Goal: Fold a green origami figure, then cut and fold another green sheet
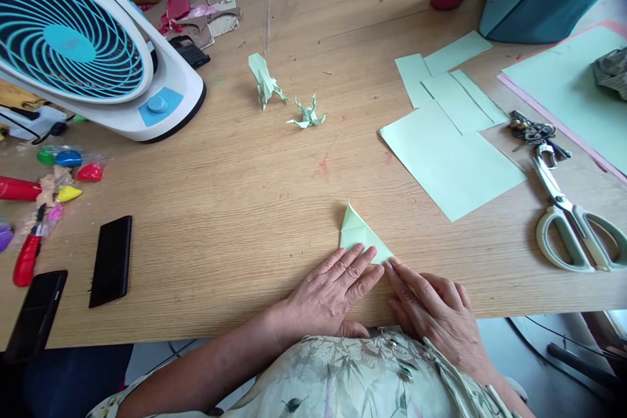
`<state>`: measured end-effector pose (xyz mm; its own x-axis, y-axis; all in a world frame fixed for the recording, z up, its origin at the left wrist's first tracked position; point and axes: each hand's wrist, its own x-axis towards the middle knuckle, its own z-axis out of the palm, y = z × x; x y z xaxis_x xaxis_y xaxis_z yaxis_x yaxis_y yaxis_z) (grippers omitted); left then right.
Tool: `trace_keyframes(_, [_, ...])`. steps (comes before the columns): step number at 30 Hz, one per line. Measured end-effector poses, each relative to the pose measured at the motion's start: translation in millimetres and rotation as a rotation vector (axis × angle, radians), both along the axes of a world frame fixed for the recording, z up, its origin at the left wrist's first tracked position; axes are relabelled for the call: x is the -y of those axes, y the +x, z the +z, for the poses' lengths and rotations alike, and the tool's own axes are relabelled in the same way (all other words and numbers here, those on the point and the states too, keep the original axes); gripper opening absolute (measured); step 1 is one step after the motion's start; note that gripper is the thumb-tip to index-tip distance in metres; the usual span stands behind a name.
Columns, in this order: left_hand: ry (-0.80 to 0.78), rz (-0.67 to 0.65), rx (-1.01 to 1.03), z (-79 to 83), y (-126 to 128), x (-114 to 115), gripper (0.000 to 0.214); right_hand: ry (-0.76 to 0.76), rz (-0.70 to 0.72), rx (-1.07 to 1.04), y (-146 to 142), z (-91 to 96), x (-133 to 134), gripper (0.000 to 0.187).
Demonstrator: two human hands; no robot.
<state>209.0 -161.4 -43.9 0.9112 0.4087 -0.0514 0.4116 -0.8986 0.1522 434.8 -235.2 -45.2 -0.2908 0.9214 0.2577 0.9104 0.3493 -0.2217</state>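
A small piece of pale green paper (360, 232), folded into a triangle, lies near the table's front edge with a point standing up at its far end. My left hand (337, 284) rests flat across its near part, fingers stretched out and covering that edge. At the paper's right corner, my right hand (435, 310) touches with its leading fingertips; its other fingers are bent, and its thumb is partly hidden. Farther back stand two folded pale green paper figures, a taller one (265, 81) and a small spiky one (308, 114).
Pale green paper sheets (453, 163) lie to the right, beside keys (531, 130) and scissors (571, 219). A white and blue fan (171, 101) stands at left. Two black phone-like objects (112, 261), a red-handled knife (28, 255) and coloured clay packets (68, 158) lie nearby.
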Motion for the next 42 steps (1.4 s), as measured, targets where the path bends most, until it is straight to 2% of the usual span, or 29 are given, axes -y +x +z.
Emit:
trace_keyframes(6, [0.036,0.014,-0.074,2.3,2.1,1.1,0.094,0.006,-0.005,-0.005,0.9,-3.1,1.2,0.062])
trace_keyframes(11, [0.044,0.013,-0.06,-0.5,2.1,0.6,0.098,-0.005,0.006,-0.036,1.0,-0.4,-0.7,0.057])
trace_keyframes(15, [0.031,0.015,-0.039,-3.2,1.9,0.5,0.098,0.026,0.078,-0.057,2.3,3.2,-9.1,0.051])
trace_keyframes(20, [0.019,0.023,-0.054,-3.2,2.2,1.8,0.096,0.056,0.183,-0.119,2.4,1.6,-18.4,0.054])
trace_keyframes(29, [0.083,0.069,-0.072,-4.4,3.2,5.4,0.091,0.041,0.117,-0.013,-1.4,-3.7,-11.1,0.049])
trace_keyframes(36, [-0.015,0.063,-0.087,-2.1,3.8,4.1,0.091,-0.024,0.162,-0.15,-0.9,9.3,-31.3,0.06])
trace_keyframes(39, [-0.082,0.071,-0.074,-1.5,4.2,4.2,0.086,-0.061,0.255,-0.245,-7.6,15.5,-43.3,0.061])
trace_keyframes(42, [-0.124,0.089,-0.056,-1.2,5.3,4.4,0.082,-0.11,0.297,-0.296,-13.4,13.4,-51.2,0.059])
